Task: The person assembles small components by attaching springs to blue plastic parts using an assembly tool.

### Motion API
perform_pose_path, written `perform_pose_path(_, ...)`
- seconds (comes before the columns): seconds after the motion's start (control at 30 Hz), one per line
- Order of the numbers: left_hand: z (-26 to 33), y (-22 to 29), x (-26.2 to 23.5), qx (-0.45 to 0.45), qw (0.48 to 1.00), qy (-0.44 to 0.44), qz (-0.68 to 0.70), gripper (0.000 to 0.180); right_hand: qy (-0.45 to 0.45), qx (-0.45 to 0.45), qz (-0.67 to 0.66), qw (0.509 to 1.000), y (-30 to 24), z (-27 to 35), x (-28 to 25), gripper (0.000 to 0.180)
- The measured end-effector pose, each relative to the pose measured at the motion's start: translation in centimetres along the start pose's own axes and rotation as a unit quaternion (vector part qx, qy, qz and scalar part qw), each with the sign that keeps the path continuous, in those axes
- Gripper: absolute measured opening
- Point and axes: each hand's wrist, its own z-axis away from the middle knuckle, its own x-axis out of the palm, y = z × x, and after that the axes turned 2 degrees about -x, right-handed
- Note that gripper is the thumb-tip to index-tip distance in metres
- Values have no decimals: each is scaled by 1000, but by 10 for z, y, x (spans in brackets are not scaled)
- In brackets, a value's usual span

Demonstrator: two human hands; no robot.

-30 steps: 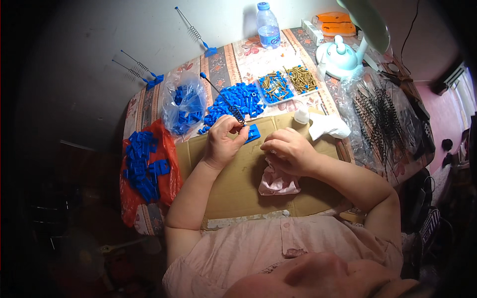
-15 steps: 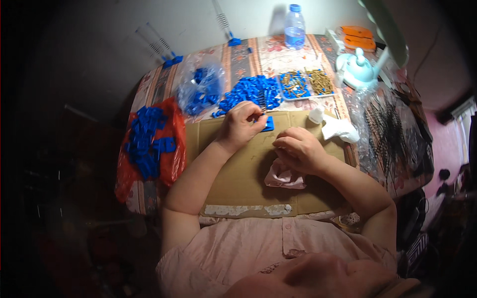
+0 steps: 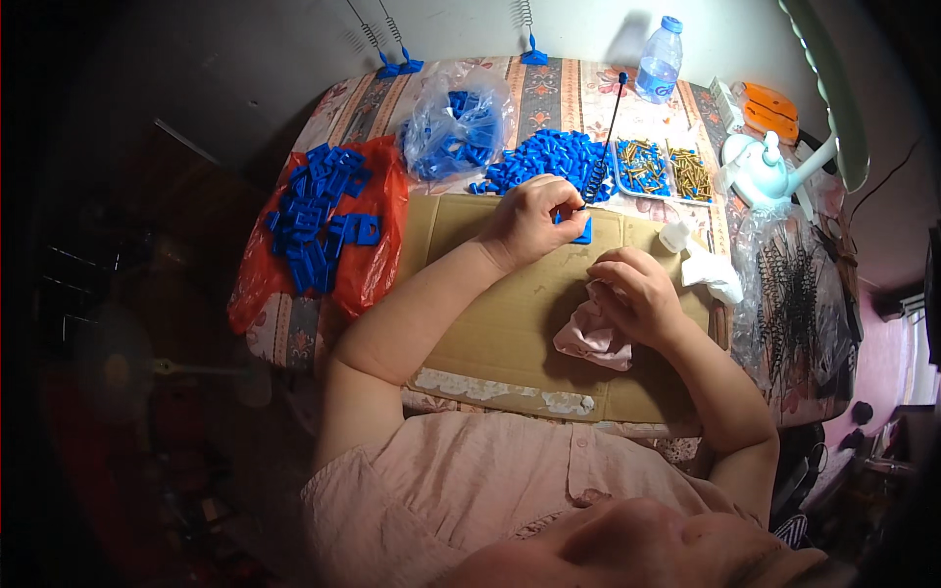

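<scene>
the table (image 3: 564,83) wears a striped, flowered cloth, and a flat sheet of brown cardboard (image 3: 510,323) covers its near middle. at the left edge an opened red plastic bag (image 3: 377,265) carries a heap of flat blue plastic frames (image 3: 319,220). toward the far edge a clear plastic bag (image 3: 456,132) holds more blue parts, and just right of it lies a loose pile of small blue plastic caps (image 3: 549,157). a clear water bottle (image 3: 659,61) stands at the far edge, a white desk lamp base (image 3: 760,171) at the far right corner, and a clear tray (image 3: 655,169) of small brass pieces sits between the pile and the lamp. a pile of thin black spring rods (image 3: 799,289) in clear plastic lies along the right edge.

the left hand (image 3: 534,216) rests at the far edge of the cardboard, fingers curled shut around the coiled lower end of a black spring rod (image 3: 600,147), which slants up toward the far edge; a blue plastic base (image 3: 584,231) sits under the fingertips. the right hand (image 3: 637,294) lies loosely curled on a pink cloth (image 3: 588,338) near the cardboard's right side; whether it pinches anything small i cannot tell.
</scene>
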Motion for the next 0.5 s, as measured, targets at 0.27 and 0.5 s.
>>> perform_pose_path(0.27, 1, -1, 0, 8, 1000, -5, 8, 15, 3, 0, -3, 1000, 1, 1, -1, 20)
perform_pose_path(0.5, 2, -1, 2, 14, 999, 13, 30, 15, 8, -5, 0, 1000, -1, 0, -2, 19)
